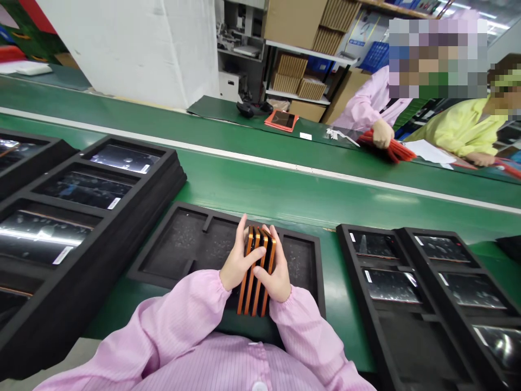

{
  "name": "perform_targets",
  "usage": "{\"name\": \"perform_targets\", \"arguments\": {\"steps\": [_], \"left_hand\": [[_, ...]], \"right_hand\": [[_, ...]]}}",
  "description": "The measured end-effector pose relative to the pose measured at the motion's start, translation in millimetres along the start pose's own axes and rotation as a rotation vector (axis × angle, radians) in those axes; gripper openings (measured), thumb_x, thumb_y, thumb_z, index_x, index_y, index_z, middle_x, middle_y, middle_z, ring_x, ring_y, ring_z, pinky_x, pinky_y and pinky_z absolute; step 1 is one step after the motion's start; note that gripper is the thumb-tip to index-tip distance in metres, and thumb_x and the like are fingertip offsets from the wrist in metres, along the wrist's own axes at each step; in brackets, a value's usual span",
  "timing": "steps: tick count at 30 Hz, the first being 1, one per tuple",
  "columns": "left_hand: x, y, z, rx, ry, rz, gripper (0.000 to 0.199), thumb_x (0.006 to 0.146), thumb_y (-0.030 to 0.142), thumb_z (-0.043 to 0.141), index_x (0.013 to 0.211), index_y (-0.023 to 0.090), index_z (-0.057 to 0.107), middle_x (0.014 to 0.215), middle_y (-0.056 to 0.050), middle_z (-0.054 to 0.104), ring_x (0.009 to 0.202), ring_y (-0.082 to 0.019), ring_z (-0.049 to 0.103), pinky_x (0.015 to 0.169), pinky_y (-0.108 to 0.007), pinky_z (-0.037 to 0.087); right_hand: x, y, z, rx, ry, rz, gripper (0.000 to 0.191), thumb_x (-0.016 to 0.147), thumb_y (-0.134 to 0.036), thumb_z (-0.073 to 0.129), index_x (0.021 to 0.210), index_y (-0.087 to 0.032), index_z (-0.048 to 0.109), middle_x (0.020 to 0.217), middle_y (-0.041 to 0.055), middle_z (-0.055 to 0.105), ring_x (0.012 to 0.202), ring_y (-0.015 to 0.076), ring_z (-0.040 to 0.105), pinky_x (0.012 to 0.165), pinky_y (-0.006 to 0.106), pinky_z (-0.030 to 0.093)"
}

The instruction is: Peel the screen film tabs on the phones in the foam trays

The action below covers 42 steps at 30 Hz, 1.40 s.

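Between my two hands stands a row of several smartphones point(255, 277) with orange metal edges, set on their sides and pressed together. My left hand point(239, 262) grips the row from the left, its thumb laid over the near edges. From the right side my right hand point(277, 274) closes on the same phones, thumb also across the edges. Under them lies a black foam tray point(179, 244) whose visible compartments hold no phones. Whether the phones rest on the tray or hang just over it, I cannot tell.
To the left rises a stack of black foam trays point(163, 179) with phones in their slots. More phone trays point(401, 260) lie at right. Across the green bench point(244, 174), a co-worker's hand point(382, 133) holds red sleeves point(393, 152), with another person beside. A red-edged pouch point(281, 120) lies opposite.
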<state>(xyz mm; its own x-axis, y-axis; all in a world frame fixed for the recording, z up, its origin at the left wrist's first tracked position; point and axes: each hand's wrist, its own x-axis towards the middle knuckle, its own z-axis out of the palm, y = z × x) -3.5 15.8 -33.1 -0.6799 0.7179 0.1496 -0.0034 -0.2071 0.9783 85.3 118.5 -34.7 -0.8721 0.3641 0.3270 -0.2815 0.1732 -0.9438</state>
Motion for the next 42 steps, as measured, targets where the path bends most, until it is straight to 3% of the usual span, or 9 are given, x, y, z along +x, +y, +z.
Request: {"name": "perform_targets", "arguments": {"steps": [2,3,7,10,13,17,24,35,42], "left_hand": [[-5.7,4.8,2.5,-0.069,-0.070,-0.004,0.099,0.086,0.050,0.061,0.150,0.031,-0.012,0.136,-0.014,0.046,0.119,-0.030,0.056,0.106,-0.054,0.043],[-6.5,5.9,1.6,-0.066,-0.098,0.066,0.106,0.082,0.052,0.065,0.150,0.030,-0.013,0.135,-0.014,0.046,0.118,-0.030,0.057,0.104,-0.053,0.045],[-1.0,-0.3,-7.1,0.044,-0.195,0.607,0.123,0.064,0.061,0.077,0.152,0.031,-0.003,0.138,-0.016,0.040,0.126,-0.038,0.048,0.105,-0.054,0.042],[1.6,-8.4,-12.0,0.105,-0.236,0.809,0.122,0.059,0.059,0.080,0.152,0.031,0.007,0.130,-0.014,0.045,0.114,-0.035,0.055,0.095,-0.051,0.050],[-0.4,-11.5,-13.9,0.122,-0.214,0.815,0.123,0.055,0.059,0.082,0.152,0.031,0.011,0.122,-0.013,0.047,0.104,-0.031,0.058,0.087,-0.047,0.053],[-1.3,-10.0,-15.7,0.143,-0.229,0.790,0.124,0.059,0.057,0.082,0.153,0.029,0.006,0.125,-0.015,0.043,0.106,-0.030,0.056,0.088,-0.049,0.052],[4.8,-5.8,-17.7,0.102,-0.321,0.735,0.132,0.059,0.048,0.086,0.152,0.035,-0.007,0.130,-0.015,0.038,0.108,-0.031,0.056,0.088,-0.052,0.051],[3.6,-3.2,-17.8,0.072,-0.359,0.705,0.134,0.057,0.048,0.088,0.152,0.037,-0.005,0.131,-0.015,0.040,0.116,-0.033,0.054,0.093,-0.053,0.050],[2.2,-1.7,-17.3,0.051,-0.364,0.714,0.135,0.057,0.051,0.088,0.152,0.038,-0.007,0.132,-0.014,0.039,0.119,-0.035,0.053,0.096,-0.054,0.049]], "right_hand": [[-2.2,-1.8,4.4,-0.088,-0.001,-0.117,0.088,0.082,-0.044,0.072,0.153,-0.033,0.022,0.159,0.0082,0.024,0.145,0.0320,0.027,0.119,0.055,0.024],[-4.0,-0.6,5.5,-0.123,-0.004,-0.192,0.092,0.080,-0.045,0.074,0.153,-0.035,0.019,0.160,0.0073,0.020,0.146,0.0334,0.023,0.118,0.057,0.023],[-17.1,16.9,3.9,-0.242,-0.054,-0.424,0.133,0.058,-0.052,0.088,0.154,-0.038,-0.003,0.163,0.0051,0.004,0.147,0.0395,0.017,0.117,0.059,0.026],[-28.9,30.2,1.5,-0.382,-0.115,-0.419,0.161,0.034,-0.055,0.095,0.150,-0.038,-0.015,0.161,0.0069,-0.010,0.145,0.0491,0.008,0.115,0.067,0.024],[-33.9,30.6,2.4,-0.399,-0.101,-0.366,0.170,0.024,-0.058,0.094,0.148,-0.038,-0.020,0.160,0.0085,-0.016,0.144,0.0530,-0.003,0.113,0.072,0.019],[-29.1,18.6,5.0,-0.295,-0.094,-0.334,0.163,0.032,-0.059,0.094,0.149,-0.038,-0.017,0.161,0.0099,-0.008,0.146,0.0486,-0.003,0.114,0.071,0.017],[-23.9,11.2,5.9,-0.274,-0.074,-0.308,0.157,0.037,-0.059,0.092,0.150,-0.040,-0.015,0.160,0.0124,0.004,0.145,0.0458,0.018,0.112,0.068,0.027],[-28.0,12.1,3.8,-0.259,-0.086,-0.276,0.159,0.036,-0.057,0.094,0.149,-0.041,-0.018,0.159,0.0132,0.008,0.144,0.0458,0.020,0.112,0.068,0.027],[-28.2,9.1,3.7,-0.255,-0.059,-0.289,0.153,0.039,-0.058,0.093,0.152,-0.037,-0.008,0.156,0.0146,0.016,0.142,0.0448,0.025,0.111,0.066,0.029]]}}
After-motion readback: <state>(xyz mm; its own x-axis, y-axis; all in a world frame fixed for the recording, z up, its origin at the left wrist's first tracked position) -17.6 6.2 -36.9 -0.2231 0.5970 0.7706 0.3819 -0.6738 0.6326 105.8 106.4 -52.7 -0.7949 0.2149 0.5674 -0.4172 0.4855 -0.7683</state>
